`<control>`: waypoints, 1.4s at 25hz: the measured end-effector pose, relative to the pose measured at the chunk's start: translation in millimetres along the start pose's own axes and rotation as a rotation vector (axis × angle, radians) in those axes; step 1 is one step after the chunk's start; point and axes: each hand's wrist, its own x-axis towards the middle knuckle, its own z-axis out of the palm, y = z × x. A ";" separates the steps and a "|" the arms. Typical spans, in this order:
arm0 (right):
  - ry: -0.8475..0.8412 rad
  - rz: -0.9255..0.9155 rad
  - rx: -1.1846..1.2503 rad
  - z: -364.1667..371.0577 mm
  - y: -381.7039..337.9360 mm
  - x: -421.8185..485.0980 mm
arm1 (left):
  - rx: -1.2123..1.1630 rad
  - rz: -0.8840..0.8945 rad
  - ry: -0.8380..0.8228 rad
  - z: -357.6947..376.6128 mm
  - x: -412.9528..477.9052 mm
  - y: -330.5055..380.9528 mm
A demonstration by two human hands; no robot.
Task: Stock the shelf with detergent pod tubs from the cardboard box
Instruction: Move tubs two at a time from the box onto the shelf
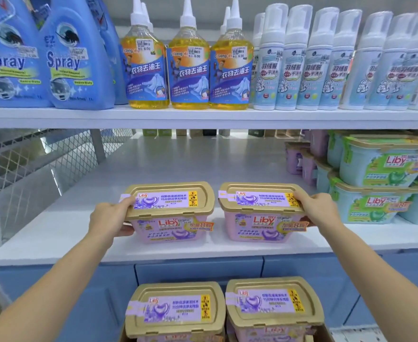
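Two pink Liby pod tubs with gold lids stand side by side near the front of the white lower shelf (54,233). My left hand (110,219) grips the left end of the left tub (170,211). My right hand (319,209) grips the right end of the right tub (259,211). Below the shelf, two more pink tubs, a left one (175,309) and a right one (274,304), sit in the cardboard box (322,333), of which only a brown edge shows at the bottom.
Stacked green Liby tubs (380,166) and pink tubs (299,159) fill the shelf's right side. A wire mesh panel (42,164) closes the left end. On the upper shelf stand blue spray bottles (74,60), yellow bottles (189,67) and white foam bottles (309,65).
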 end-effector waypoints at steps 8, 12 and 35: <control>0.004 0.133 0.173 14.3 -15.5 -1.0 | 0.035 -0.004 -0.052 11.0 18.5 -1.1; -0.049 0.066 0.349 10.2 -9.2 -21.8 | 0.015 0.059 -0.004 12.8 -0.7 -9.1; -0.235 0.245 -0.061 17.5 157.3 -141.2 | 0.190 -0.246 -0.174 4.9 -92.4 -188.6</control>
